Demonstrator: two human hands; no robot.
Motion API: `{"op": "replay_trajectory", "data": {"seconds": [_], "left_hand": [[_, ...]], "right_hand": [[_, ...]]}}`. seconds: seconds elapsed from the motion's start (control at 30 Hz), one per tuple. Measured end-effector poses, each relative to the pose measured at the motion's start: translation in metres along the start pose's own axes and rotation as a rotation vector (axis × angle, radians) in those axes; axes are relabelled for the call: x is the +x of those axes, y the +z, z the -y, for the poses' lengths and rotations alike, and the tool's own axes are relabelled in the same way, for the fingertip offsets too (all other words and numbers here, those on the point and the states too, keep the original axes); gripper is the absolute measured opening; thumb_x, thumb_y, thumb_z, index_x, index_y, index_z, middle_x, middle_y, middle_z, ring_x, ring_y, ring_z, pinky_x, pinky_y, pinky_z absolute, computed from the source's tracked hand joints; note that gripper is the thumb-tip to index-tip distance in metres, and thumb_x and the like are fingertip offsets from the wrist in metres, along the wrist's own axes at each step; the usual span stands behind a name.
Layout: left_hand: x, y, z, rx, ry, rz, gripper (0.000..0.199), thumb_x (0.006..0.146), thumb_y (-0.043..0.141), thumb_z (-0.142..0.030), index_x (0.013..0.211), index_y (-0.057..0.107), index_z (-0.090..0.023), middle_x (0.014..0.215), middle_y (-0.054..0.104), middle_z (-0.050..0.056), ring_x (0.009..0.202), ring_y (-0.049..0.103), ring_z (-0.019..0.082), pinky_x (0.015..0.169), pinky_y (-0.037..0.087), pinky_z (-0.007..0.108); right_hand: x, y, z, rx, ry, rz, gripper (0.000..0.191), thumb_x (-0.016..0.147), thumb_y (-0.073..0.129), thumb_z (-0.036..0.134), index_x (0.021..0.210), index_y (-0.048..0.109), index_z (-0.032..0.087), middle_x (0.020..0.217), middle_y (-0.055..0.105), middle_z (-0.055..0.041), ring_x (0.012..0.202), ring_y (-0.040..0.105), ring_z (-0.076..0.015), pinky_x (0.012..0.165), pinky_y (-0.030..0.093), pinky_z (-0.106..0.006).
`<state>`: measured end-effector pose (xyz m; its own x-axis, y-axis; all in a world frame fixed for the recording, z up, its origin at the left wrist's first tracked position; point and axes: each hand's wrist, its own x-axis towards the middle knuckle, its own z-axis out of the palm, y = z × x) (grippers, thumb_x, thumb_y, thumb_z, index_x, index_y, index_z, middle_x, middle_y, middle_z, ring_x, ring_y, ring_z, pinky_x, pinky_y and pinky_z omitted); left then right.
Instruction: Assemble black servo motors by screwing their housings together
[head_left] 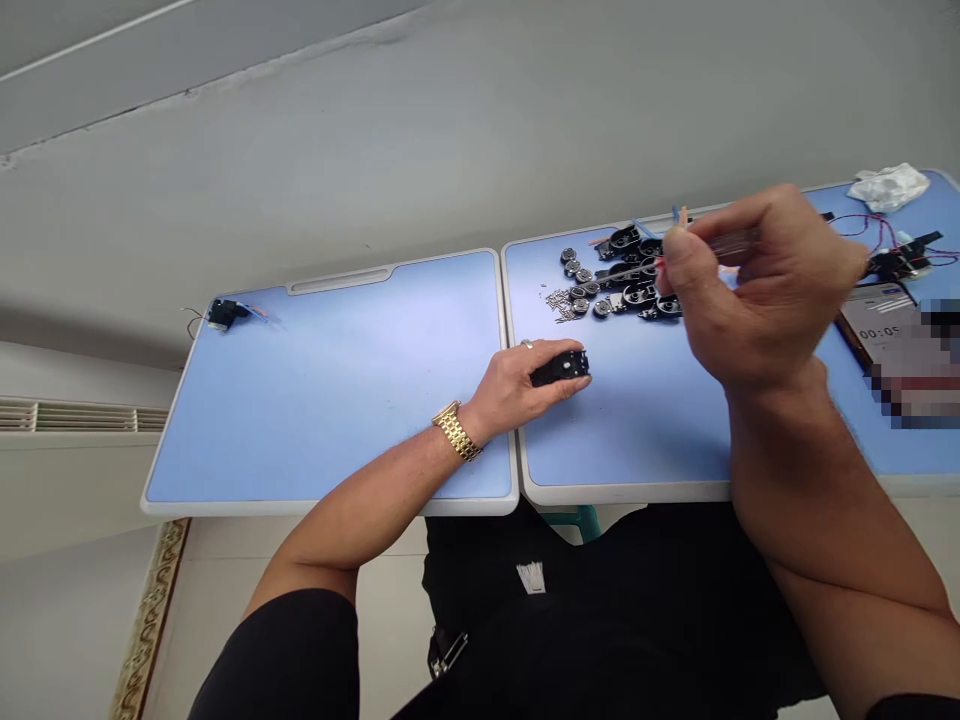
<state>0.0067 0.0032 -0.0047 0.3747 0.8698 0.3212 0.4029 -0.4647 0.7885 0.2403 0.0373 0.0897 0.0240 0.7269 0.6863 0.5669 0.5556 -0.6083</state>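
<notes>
My left hand (517, 388) rests on the right-hand table, its fingers and thumb closed around a small black plastic housing (561, 368). A pale round spot shows on the housing's top. Raised nearer the camera, my right hand (765, 285) grips a screwdriver (621, 275) with a clear handle. Its thin metal shaft points left, its tip near several small round grey parts (576, 270) and a pile of small screws (564, 304). Behind the shaft and my right fingers lie several black plastic shells (639, 296), partly hidden.
Two blue tables stand side by side; the left one (322, 400) bears a black part with wires (225, 313). At the right are a wired black assembly (904, 262), a phone or tablet (885, 335) and crumpled white tissue (889, 187). A grey wall (337, 170) rises behind.
</notes>
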Motion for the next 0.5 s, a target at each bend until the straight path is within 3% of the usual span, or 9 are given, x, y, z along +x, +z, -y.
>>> {"op": "replay_trajectory", "data": {"seconds": [0.13, 0.3, 0.5], "left_hand": [[-0.001, -0.002, 0.0, -0.02, 0.033, 0.12, 0.046, 0.102, 0.083, -0.054, 0.138, 0.079, -0.025, 0.13, 0.086, 0.009, 0.113, 0.084, 0.022, 0.103, 0.068, 0.038], [0.001, -0.005, -0.002, -0.014, 0.021, 0.171, 0.043, 0.101, 0.084, -0.053, 0.132, 0.08, -0.024, 0.123, 0.087, 0.009, 0.106, 0.083, 0.021, 0.1, 0.067, 0.037], [0.003, -0.007, -0.005, -0.034, 0.018, 0.205, 0.036, 0.102, 0.082, -0.05, 0.128, 0.08, -0.025, 0.116, 0.087, 0.006, 0.102, 0.082, 0.02, 0.097, 0.067, 0.036]], "right_hand": [[0.004, 0.004, -0.006, 0.007, 0.006, 0.042, 0.013, 0.11, 0.065, 0.032, 0.1, 0.071, 0.03, 0.088, 0.083, -0.006, 0.078, 0.079, -0.0238, 0.077, 0.064, -0.044], [0.008, 0.001, -0.007, -0.055, 0.07, 0.087, 0.013, 0.108, 0.064, 0.034, 0.096, 0.07, 0.031, 0.089, 0.082, -0.0054, 0.082, 0.08, -0.0251, 0.081, 0.063, -0.045], [0.012, -0.009, -0.021, -0.134, 0.131, 0.255, 0.016, 0.098, 0.069, 0.03, 0.083, 0.068, 0.031, 0.074, 0.078, -0.0031, 0.067, 0.072, -0.0242, 0.069, 0.054, -0.044]]}}
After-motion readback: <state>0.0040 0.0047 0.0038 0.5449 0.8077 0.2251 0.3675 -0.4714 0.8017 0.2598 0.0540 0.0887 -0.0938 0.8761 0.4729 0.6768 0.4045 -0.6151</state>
